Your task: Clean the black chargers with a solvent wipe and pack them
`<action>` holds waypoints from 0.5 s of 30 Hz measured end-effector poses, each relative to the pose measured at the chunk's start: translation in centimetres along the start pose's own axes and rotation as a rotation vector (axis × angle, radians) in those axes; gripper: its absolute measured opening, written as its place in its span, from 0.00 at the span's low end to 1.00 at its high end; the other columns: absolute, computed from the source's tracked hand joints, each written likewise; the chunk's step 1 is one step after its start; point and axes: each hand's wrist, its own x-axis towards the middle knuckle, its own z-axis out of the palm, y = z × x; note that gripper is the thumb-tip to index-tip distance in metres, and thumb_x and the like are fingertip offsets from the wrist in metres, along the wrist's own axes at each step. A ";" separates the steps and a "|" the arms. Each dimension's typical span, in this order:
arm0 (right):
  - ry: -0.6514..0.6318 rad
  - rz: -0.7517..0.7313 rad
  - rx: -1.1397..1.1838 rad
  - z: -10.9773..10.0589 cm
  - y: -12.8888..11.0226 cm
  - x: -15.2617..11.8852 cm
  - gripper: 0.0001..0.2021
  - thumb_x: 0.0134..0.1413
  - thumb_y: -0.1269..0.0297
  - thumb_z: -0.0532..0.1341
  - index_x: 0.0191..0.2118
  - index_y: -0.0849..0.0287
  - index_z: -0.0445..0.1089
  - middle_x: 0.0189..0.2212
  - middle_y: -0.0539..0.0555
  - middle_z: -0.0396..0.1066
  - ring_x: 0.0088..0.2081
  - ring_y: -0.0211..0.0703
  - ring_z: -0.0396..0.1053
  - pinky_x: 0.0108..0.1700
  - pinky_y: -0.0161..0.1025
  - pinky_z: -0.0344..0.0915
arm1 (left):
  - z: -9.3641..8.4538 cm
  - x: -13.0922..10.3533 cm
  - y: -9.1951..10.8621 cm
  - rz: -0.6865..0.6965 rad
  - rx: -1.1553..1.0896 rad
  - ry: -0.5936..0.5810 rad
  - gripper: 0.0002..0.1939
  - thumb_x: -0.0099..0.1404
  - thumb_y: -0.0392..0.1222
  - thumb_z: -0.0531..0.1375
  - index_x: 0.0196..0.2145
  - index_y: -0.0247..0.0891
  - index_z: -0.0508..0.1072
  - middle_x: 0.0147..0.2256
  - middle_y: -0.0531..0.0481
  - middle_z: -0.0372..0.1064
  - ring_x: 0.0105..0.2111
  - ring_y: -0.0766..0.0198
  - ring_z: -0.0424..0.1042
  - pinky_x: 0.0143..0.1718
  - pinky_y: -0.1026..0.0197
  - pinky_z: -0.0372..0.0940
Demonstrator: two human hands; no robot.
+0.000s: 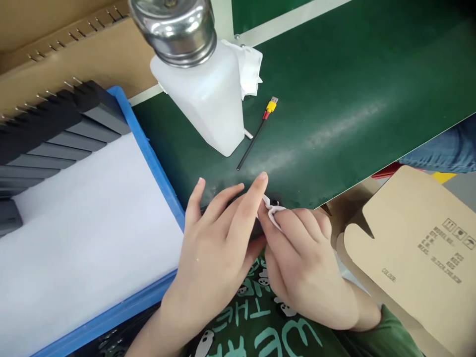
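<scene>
Silver and milky white on the dispenser bottle [208, 94]; beside it, yellow, red, black on the USB cable [255, 138]; beneath, green on the surface [345, 94]; in front, white on the cloth [273, 213].

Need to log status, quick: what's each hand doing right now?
Left hand: fingers spread over a dark item; cannot tell whether it grips it.
Right hand: closed, pinching a white cloth.
</scene>
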 end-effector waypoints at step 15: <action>0.079 0.174 0.552 -2.8 2.4 -2.7 0.19 0.56 0.82 0.51 0.47 0.60 0.73 0.30 0.53 0.66 0.32 0.41 0.63 0.34 0.43 0.62 | -0.1 0.0 0.4 0.028 0.009 -0.018 0.44 0.66 0.38 0.64 0.72 0.38 0.44 0.58 0.45 0.71 0.57 0.53 0.69 0.72 0.44 0.34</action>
